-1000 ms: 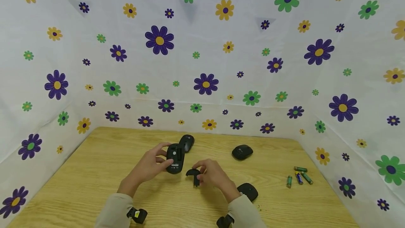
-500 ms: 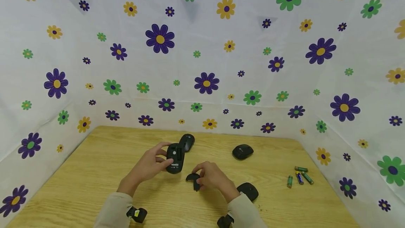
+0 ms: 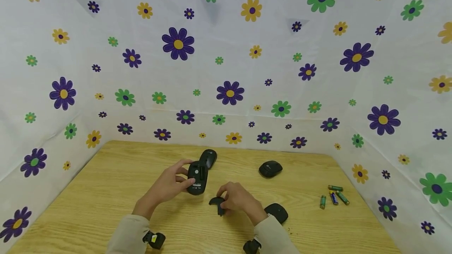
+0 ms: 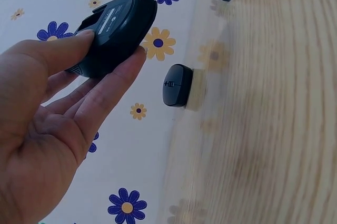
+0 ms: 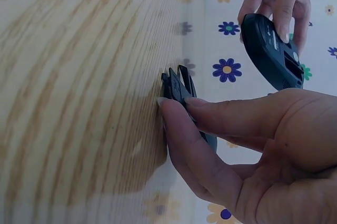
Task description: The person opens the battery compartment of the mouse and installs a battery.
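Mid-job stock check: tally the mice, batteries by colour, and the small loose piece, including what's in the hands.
Black mice: 4
Green batteries: 3
Blue battery: 1
Black loose piece: 1
Total: 9

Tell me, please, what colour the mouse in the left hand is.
The mouse in the left hand is black, seen best in the head view.
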